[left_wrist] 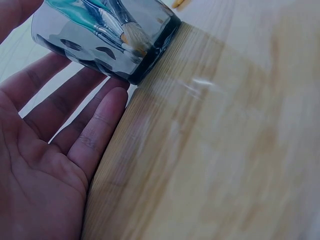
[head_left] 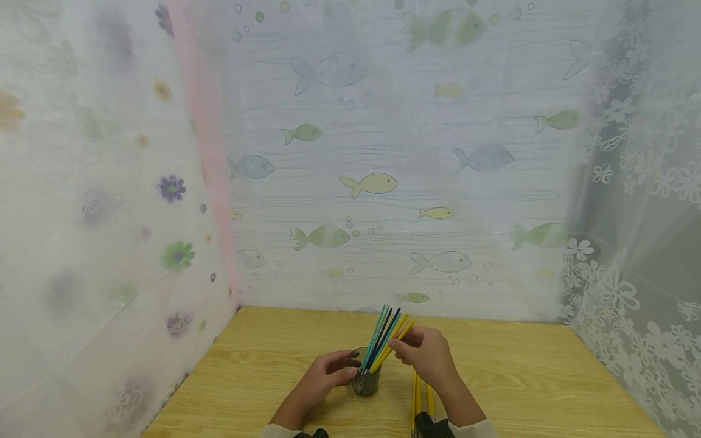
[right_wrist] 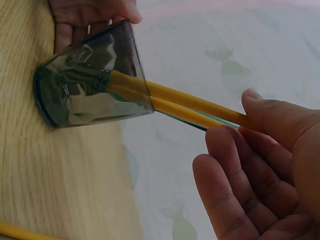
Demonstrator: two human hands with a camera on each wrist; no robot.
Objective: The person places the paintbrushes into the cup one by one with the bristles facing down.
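A smoky see-through glass point(head_left: 367, 384) stands on the table with several paintbrushes in it, bristle ends down. My left hand point(head_left: 317, 380) holds the glass from the left, thumb on the near side and fingers behind. Teal and dark blue handles point(head_left: 381, 334) lean up and to the right. Two yellow paintbrushes point(right_wrist: 187, 101) slant out over the rim in the right wrist view. Between thumb and fingers, my right hand point(head_left: 429, 356) pinches a yellow handle near its upper end. Bristles point(left_wrist: 135, 36) show through the glass wall in the left wrist view.
Several yellow paintbrushes point(head_left: 429, 398) lie on the wooden table point(head_left: 263, 347) below my right forearm, which partly hides them. Sheets with fish point(head_left: 378, 182) and flower prints hang behind and at both sides of the table.
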